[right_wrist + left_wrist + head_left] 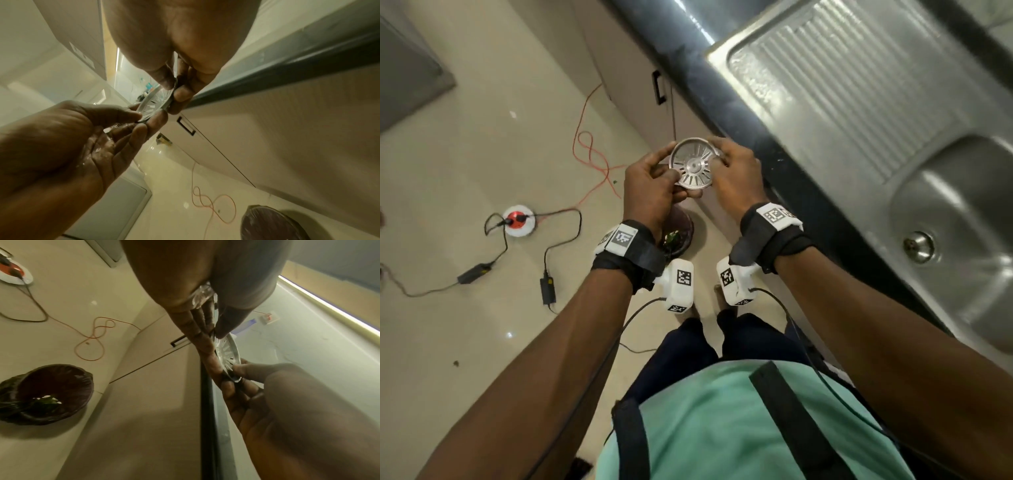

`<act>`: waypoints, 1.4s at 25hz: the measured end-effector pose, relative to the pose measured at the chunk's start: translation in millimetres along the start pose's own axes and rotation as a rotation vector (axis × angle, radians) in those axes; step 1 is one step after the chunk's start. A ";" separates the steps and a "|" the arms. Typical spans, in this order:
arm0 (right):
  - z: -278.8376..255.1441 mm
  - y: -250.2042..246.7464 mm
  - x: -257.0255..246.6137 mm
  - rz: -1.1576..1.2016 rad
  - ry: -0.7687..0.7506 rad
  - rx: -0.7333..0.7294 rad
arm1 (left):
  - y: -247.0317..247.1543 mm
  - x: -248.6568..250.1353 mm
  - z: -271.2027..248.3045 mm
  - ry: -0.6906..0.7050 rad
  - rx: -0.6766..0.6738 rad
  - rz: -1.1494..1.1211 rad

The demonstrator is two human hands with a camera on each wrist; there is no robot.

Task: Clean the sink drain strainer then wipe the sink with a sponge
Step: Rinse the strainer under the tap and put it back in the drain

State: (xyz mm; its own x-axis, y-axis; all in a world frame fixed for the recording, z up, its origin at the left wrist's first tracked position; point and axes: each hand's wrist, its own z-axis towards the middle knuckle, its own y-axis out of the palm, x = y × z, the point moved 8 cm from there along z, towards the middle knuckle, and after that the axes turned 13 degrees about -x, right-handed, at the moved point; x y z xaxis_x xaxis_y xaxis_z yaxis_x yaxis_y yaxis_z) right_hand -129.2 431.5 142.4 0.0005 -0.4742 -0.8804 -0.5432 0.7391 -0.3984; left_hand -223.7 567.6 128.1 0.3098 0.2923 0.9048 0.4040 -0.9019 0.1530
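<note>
The fingers (pixel 654 161) of the left hand (pixel 650 185) curl round the near-left rim of the drain strainer (pixel 693 164), thumb on its slotted face; the fingers (pixel 717 161) of the right hand (pixel 739 174) pinch the opposite rim. So both hands hold the strainer between them, in the air, out beyond the front edge of the worktop (pixel 722 99) and above the floor (pixel 500 137). In the left wrist view the strainer (pixel 228 353) shows edge-on, tilted, with the left fingers (pixel 203 337) laid along its back and the right hand (pixel 277 394) gripping its lower rim. The left palm (pixel 96 146) looks wet in the right wrist view.

Directly below the hands stands a bin lined with a dark bag (pixel 53 391), holding some green scraps. The sink (pixel 962 212) sits in the worktop to the right, its drain hole (pixel 917 245) open, with a ribbed draining board (pixel 842 85) beside the basin. An orange cable (pixel 589 150) loops across the floor.
</note>
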 end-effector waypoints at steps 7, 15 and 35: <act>-34.0 -91.4 -21.4 0.175 0.015 0.286 | 81.6 64.2 3.9 0.109 -0.227 0.046; -116.5 -223.4 35.4 0.317 0.088 0.606 | 246.7 67.3 -12.5 0.116 -0.534 0.141; -267.2 -436.5 222.4 0.406 0.244 0.813 | 528.2 -32.0 -85.4 0.078 -0.768 0.373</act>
State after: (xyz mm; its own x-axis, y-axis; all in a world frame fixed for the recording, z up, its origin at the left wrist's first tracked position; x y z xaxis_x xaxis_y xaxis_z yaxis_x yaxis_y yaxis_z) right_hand -116.3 -124.3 189.3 -0.2862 -0.1260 -0.9498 0.2896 0.9336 -0.2111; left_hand -93.8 54.7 214.0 0.2349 -0.0632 0.9700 -0.4162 -0.9083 0.0416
